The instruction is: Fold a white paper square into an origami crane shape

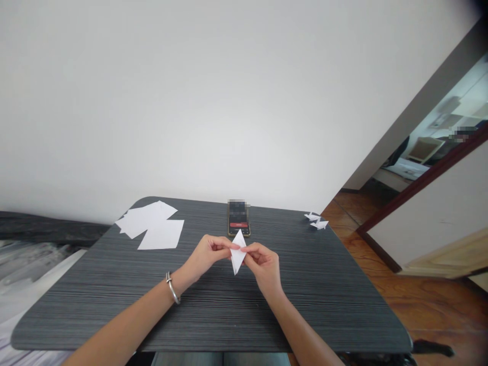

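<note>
A small white piece of folded paper [238, 260], shaped like a narrow diamond, is held upright over the table between my two hands. My left hand [210, 254] pinches its left edge between thumb and fingers; a silver bangle circles that wrist. From the other side, my right hand [265, 264] pinches the right edge, so the fingertips of both hands nearly meet at the paper's middle. Just behind the paper lies a phone [239, 218] with a dark screen and a red bar. Parts of the fingers behind the paper are hidden.
Loose white paper sheets [162, 235] lie overlapped at the table's back left. Two small folded paper figures [319, 224] stand near the back right edge. The dark wood-grain table [328, 300] meets a white wall [236, 101]. A doorway opens at the right.
</note>
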A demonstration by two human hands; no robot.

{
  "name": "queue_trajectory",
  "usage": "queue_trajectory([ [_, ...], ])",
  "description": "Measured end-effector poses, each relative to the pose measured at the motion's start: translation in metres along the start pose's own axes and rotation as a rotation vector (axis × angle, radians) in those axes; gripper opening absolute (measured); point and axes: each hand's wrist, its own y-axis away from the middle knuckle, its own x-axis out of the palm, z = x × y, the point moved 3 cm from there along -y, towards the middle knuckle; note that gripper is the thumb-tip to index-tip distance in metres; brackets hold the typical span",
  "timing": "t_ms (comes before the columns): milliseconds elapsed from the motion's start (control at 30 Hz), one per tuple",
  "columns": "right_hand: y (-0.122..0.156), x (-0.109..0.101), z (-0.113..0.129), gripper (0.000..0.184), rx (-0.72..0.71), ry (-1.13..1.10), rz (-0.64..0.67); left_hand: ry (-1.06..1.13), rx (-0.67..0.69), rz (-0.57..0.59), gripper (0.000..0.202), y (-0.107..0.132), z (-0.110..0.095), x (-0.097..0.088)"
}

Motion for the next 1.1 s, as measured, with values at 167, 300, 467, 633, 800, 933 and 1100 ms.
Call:
queue_trajectory([
  [167, -0.001, -0.002, -0.003, 0.003, 0.038, -0.001, -0.011, 0.032, -0.071, -0.015, 0.015, 0.0, 0.005, -0.001],
  [300, -0.003, -0.005, -0.004, 0.005, 0.047, 0.032, -0.055, -0.029, -0.041, -0.071, 0.016, -0.001, 0.007, -0.005],
  [467, -0.005, -0.007, -0.002, 0.005, 0.052, 0.057, -0.077, -0.159, 0.062, -0.12, 0.011, 0.0, 0.004, -0.005],
  [633, -0.004, -0.007, 0.0, 0.009, 0.052, 0.081, -0.117, -0.151, 0.095, -0.145, 0.012, 0.001, 0.004, -0.002],
  [800, -0.004, -0.007, 0.0, 0.014, 0.062, 0.086, -0.135, -0.053, 0.08, -0.147, 0.016, 0.001, 0.009, 0.002],
  [933, -0.004, -0.007, -0.001, 0.016, 0.06, 0.072, -0.129, 0.04, 0.07, -0.137, 0.02, 0.001, 0.01, 0.003],
  [1100, -0.004, -0.006, -0.001, 0.017, 0.033, 0.07, -0.111, 0.094, 0.046, -0.115, 0.027, 0.0, 0.011, 0.005],
])
